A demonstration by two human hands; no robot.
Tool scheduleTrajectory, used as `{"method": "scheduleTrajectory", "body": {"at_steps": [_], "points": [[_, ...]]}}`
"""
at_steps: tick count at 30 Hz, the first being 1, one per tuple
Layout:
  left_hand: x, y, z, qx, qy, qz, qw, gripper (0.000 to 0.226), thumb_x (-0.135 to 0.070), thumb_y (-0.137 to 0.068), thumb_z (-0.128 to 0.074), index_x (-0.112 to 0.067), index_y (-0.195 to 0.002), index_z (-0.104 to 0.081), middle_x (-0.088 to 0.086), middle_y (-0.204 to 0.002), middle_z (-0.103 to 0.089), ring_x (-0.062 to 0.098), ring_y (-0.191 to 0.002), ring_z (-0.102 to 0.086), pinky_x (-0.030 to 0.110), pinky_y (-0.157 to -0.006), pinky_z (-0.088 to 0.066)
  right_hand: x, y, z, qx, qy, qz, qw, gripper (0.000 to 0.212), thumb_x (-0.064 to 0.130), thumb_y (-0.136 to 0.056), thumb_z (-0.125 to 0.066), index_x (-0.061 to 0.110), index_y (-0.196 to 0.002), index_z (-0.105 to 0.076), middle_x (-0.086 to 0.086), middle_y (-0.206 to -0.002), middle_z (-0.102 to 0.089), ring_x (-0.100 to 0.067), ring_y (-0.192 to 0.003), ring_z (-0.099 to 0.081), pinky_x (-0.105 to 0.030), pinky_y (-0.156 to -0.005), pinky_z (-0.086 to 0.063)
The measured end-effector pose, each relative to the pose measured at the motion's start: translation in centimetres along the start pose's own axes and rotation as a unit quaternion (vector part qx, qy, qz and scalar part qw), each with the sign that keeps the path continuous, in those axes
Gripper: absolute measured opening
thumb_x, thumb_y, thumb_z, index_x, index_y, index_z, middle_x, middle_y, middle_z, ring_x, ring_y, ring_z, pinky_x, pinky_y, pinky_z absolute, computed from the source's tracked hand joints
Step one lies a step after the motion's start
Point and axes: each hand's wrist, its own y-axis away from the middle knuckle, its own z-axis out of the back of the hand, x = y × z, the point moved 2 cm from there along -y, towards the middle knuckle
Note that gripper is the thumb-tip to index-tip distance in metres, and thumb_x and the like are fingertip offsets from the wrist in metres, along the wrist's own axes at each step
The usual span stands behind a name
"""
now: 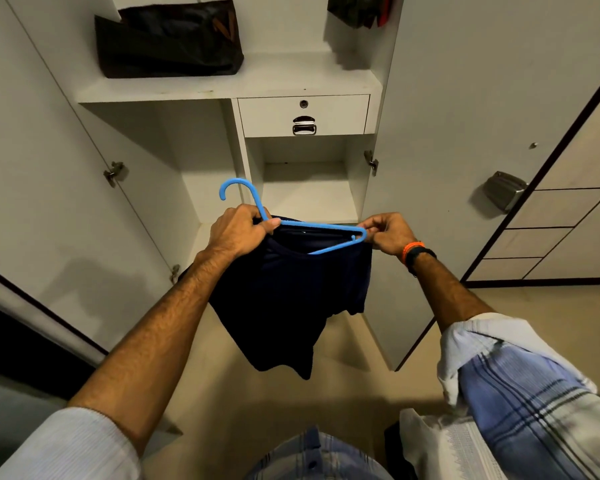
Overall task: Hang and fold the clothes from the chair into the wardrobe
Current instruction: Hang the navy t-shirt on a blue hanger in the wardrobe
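Sleeves: a plaid cloth [520, 403] lay draped over the right forearm, nearest the onlooker.
Left hand [238, 233]: fingers curled round the neck of the blue hanger [321, 226], just below its hook.
Right hand [388, 232]: fingers pinched on the hanger's far tip and the cloth there; an orange band [413, 249] sat at the wrist.
Dark garment [291, 299]: hung between and beneath both hands, its neck opening threaded by the hanger.
Wardrobe [222, 88]: open beyond the hands, with a drawer [303, 114] above them and a dark bag [168, 39] on the shelf farther up.
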Motion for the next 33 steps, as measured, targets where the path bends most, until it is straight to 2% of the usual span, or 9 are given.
{"method": "scheduleTrajectory", "body": {"at_steps": [2, 6, 11, 13, 16, 21, 25, 29, 33], "points": [[-0.1, 0.0, -0.1, -0.007, 0.006, 0.014, 1.000, 0.036, -0.055, -0.091, -0.058, -0.021, -0.094, -0.070, -0.001, -0.086, -0.068, 0.017, -0.076, -0.060, 0.031, -0.071, -0.048, -0.2, 0.0, 0.1, -0.004, 0.028, -0.008, 1.000, 0.016, 0.001, -0.080, -0.076, 0.005, -0.095, -0.075, -0.007, -0.073, -0.066, -0.014, -0.074, -0.061, -0.041, -0.091, -0.057], [-0.1, 0.1, -0.2, -0.010, -0.004, 0.028, 1.000, 0.038, -0.053, -0.091, -0.058, -0.018, -0.100, -0.070, 0.001, -0.087, -0.068, 0.019, -0.078, -0.061, 0.031, -0.070, -0.047, 0.4, 0.2, 0.0, -0.048, 0.030, -0.006, 0.998, 0.015, 0.001, -0.082, -0.072, 0.007, -0.095, -0.077, -0.005, -0.087, -0.073, -0.020, -0.086, -0.068, -0.037, -0.086, -0.059], [-0.2, 0.4, -0.2, -0.017, -0.057, 0.036, 0.998, 0.040, -0.053, -0.093, -0.057, -0.018, -0.107, -0.068, 0.001, -0.085, -0.063, 0.018, -0.077, -0.058, 0.032, -0.071, -0.046, 2.0, 0.3, 0.2, -0.072, -0.034, -0.012, 0.997, 0.010, 0.007, -0.084, -0.072, 0.013, -0.090, -0.078, -0.002, -0.087, -0.073, -0.016, -0.085, -0.066, -0.028, -0.072, -0.059], [-0.4, 0.5, -0.3, -0.020, -0.072, 0.042, 0.996, 0.041, -0.054, -0.093, -0.056, -0.018, -0.108, -0.067, 0.000, -0.084, -0.061, 0.017, -0.077, -0.056, 0.031, -0.070, -0.045, 2.8, 0.2, 0.0, -0.072, -0.048, -0.002, 0.996, 0.008, 0.010, -0.083, -0.073, 0.016, -0.084, -0.077, 0.000, -0.087, -0.074, -0.017, -0.087, -0.067, -0.032, -0.078, -0.060], [-1.0, 0.5, -0.7, -0.018, -0.080, 0.040, 0.996, 0.039, -0.055, -0.091, -0.057, -0.021, -0.106, -0.068, 0.001, -0.086, -0.064, 0.018, -0.078, -0.058, 0.031, -0.069, -0.044, 4.3, 0.0, -0.9, -0.062, -0.079, 0.024, 0.995, 0.011, 0.016, -0.081, -0.076, 0.021, -0.071, -0.076, 0.002, -0.082, -0.074, -0.017, -0.088, -0.069, -0.035, -0.084, -0.058], [-2.8, 0.9, -1.8, 0.004, -0.106, 0.001, 0.994, 0.038, -0.060, -0.089, -0.058, -0.024, -0.098, -0.067, -0.001, -0.089, -0.064, 0.020, -0.080, -0.057, 0.031, -0.071, -0.042, 8.2, 0.7, -3.4, -0.028, -0.111, 0.106, 0.988, 0.021, 0.028, -0.088, -0.072, 0.019, -0.069, -0.074, 0.003, -0.077, -0.072, -0.010, -0.070, -0.062, -0.024, -0.061, -0.050], [-3.6, 0.9, -2.1, -0.005, -0.099, -0.017, 0.995, 0.037, -0.061, -0.088, -0.058, -0.026, -0.097, -0.067, -0.002, -0.085, -0.062, 0.022, -0.080, -0.058, 0.031, -0.072, -0.041, 9.9, 1.2, -4.2, 0.038, -0.159, 0.158, 0.974, 0.012, 0.019, -0.093, -0.067, 0.018, -0.084, -0.075, 0.001, -0.087, -0.072, -0.007, -0.079, -0.065, -0.023, -0.070, -0.053], [-3.5, 0.5, -1.6, -0.018, -0.016, -0.010, 1.000, 0.036, -0.056, -0.088, -0.062, -0.023, -0.100, -0.070, -0.002, -0.087, -0.068, 0.020, -0.080, -0.062, 0.033, -0.076, -0.049, 8.3, 1.5, -3.8, 0.154, 0.021, 0.155, 0.976, 0.032, 0.000, -0.088, -0.058, 0.014, -0.112, -0.073, 0.003, -0.108, -0.072, -0.004, -0.098, -0.065, -0.021, -0.095, -0.047], [-3.5, 0.2, -1.4, -0.011, 0.041, -0.011, 0.999, 0.034, -0.054, -0.084, -0.067, -0.024, -0.099, -0.073, -0.004, -0.088, -0.071, 0.018, -0.083, -0.065, 0.038, -0.083, -0.054, 7.4, 1.6, -3.7, 0.109, 0.178, 0.206, 0.956, 0.022, 0.015, -0.086, -0.071, 0.015, -0.107, -0.074, 0.001, -0.100, -0.073, -0.015, -0.094, -0.066, -0.031, -0.091, -0.053]]}}
